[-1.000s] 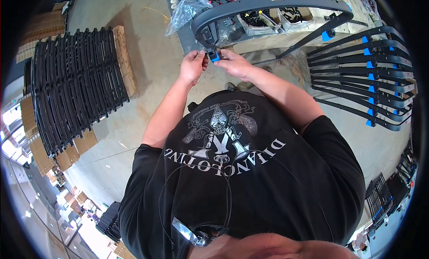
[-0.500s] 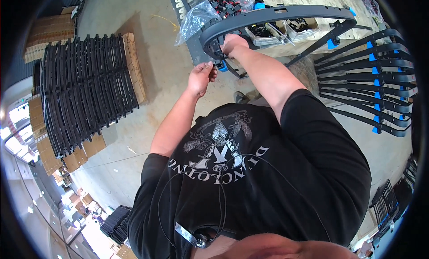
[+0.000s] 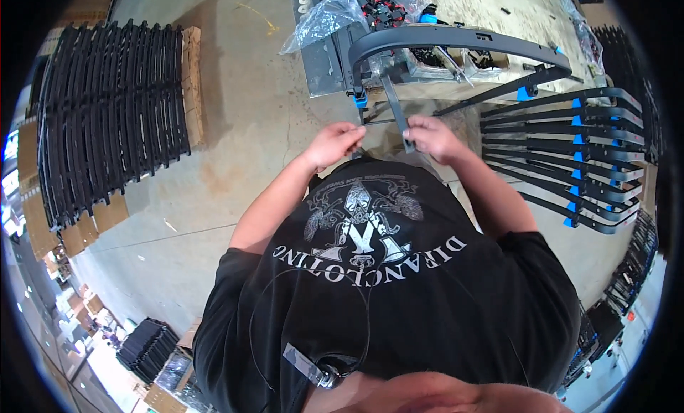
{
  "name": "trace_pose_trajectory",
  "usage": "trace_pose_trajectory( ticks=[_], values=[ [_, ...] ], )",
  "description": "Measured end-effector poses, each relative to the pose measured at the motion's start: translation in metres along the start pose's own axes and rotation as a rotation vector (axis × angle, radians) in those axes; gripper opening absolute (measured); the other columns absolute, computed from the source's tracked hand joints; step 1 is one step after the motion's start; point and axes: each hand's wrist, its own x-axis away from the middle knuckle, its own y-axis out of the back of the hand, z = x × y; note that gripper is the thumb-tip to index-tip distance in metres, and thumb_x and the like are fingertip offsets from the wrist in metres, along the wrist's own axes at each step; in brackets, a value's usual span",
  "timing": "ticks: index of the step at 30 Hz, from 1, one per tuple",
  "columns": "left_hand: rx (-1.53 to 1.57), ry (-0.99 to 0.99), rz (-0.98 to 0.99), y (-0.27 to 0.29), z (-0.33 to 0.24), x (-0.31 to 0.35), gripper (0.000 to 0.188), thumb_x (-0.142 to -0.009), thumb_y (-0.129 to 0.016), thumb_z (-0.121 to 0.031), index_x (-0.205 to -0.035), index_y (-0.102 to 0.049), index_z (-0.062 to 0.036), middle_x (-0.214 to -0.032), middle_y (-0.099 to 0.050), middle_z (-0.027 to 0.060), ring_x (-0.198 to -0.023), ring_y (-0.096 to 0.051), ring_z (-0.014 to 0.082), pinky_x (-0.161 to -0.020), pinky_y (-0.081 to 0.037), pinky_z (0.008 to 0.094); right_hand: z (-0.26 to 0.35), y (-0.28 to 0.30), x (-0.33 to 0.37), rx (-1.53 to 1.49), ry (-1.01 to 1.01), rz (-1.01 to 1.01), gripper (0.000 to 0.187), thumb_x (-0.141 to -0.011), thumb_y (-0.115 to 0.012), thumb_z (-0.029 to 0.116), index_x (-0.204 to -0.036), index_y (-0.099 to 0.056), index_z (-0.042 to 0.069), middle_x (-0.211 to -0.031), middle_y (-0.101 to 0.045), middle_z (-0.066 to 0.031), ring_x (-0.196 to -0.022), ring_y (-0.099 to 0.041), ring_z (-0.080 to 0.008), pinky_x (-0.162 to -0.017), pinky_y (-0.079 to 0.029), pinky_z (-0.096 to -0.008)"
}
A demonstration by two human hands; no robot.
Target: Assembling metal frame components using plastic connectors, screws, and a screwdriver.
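Observation:
My right hand [image 3: 434, 138] grips the lower end of a flat grey bar [image 3: 394, 103], which points up and slightly left toward the bench. My left hand [image 3: 335, 145] is closed, thumb against fingers, a little left of the bar. Whatever it may hold is too small or hidden to name. Beyond both hands a dark grey curved frame [image 3: 434, 37] arches in front of the bench. A blue clip [image 3: 360, 101] sits at the frame's near left corner, and another blue clip [image 3: 526, 93] is on its right side.
The workbench [image 3: 524, 17] carries a plastic bag [image 3: 326, 22], red and black parts [image 3: 385, 7] and boxes of black parts [image 3: 431, 60]. Several similar curved frames [image 3: 563, 138] with blue clips stand at right. A pallet stack of black frames [image 3: 117, 114] stands at left.
My right hand has come back from behind the curved frame toward my body, now with the grey bar. My left hand has left the blue clip and moved nearer my chest.

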Motion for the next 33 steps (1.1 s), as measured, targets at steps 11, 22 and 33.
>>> trace_pose_trajectory(
  ticks=[11,22,33],
  values=[
    [-0.213,-0.245,-0.220,-0.061,-0.019,0.006,0.033,-0.102,-0.060,-0.033,-0.115,-0.059,-0.0030,-0.091,-0.072,0.0124,-0.081,-0.069,0.0189,-0.073,-0.054,0.0359,0.085,-0.068,0.077,0.943,0.610,-0.171,0.025,-0.085,-0.077,0.018,-0.105,-0.068,0.007,-0.100,-0.071,-0.0098,-0.091,-0.069,-0.0222,-0.083,-0.054,-0.0377],
    [0.575,-0.091,-0.490,-0.044,-0.013,0.042,0.029,-0.104,-0.056,-0.030,-0.086,-0.045,-0.0099,-0.068,-0.046,0.0006,-0.052,-0.044,0.0116,-0.040,-0.032,0.0250,0.257,0.007,0.082,1.167,1.090,-0.978,0.027,-0.093,-0.065,0.035,-0.099,-0.071,0.010,-0.087,-0.070,-0.0077,-0.080,-0.068,-0.0262,-0.071,-0.052,-0.0356],
    [0.831,-0.249,-1.158,-0.045,-0.005,-0.001,0.018,-0.093,-0.059,-0.006,-0.081,-0.047,-0.0093,-0.063,-0.043,-0.0026,-0.047,-0.039,0.0102,-0.039,-0.028,0.0274,0.261,0.013,0.073,1.325,0.916,-0.827,0.034,-0.093,-0.059,0.041,-0.098,-0.071,0.010,-0.081,-0.070,-0.0114,-0.081,-0.069,-0.0324,-0.075,-0.053,-0.0419]
  ],
)
